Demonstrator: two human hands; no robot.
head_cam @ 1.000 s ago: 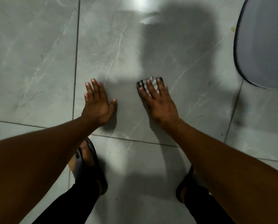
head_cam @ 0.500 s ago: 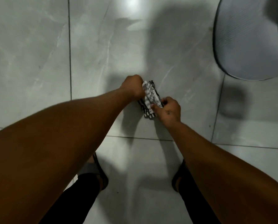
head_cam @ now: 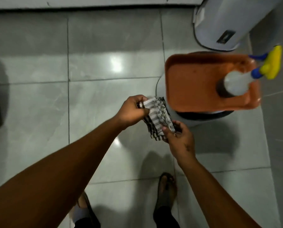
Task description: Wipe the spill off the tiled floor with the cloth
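A black-and-white checked cloth (head_cam: pixel 157 116) hangs bunched in the air above the grey tiled floor (head_cam: pixel 94 99). My left hand (head_cam: pixel 132 111) grips its upper left edge. My right hand (head_cam: pixel 180 137) pinches its lower right corner. Both hands are well off the floor, just left of an orange tray. No spill shows on the glossy tiles; only lamp reflections are visible.
An orange tray (head_cam: pixel 195 86) rests on a round white stool (head_cam: pixel 186 120) and carries a spray bottle (head_cam: pixel 236 83) with a yellow trigger. A white bin (head_cam: pixel 223 25) stands at the back right. A wall base (head_cam: pixel 94 5) runs along the top. My sandalled feet (head_cam: pixel 167 186) are below.
A second ago my right hand pressed the cloth flat on the floor, left palm beside it. Both hands then took the cloth and lifted it; the view rose and now shows tray and bin.
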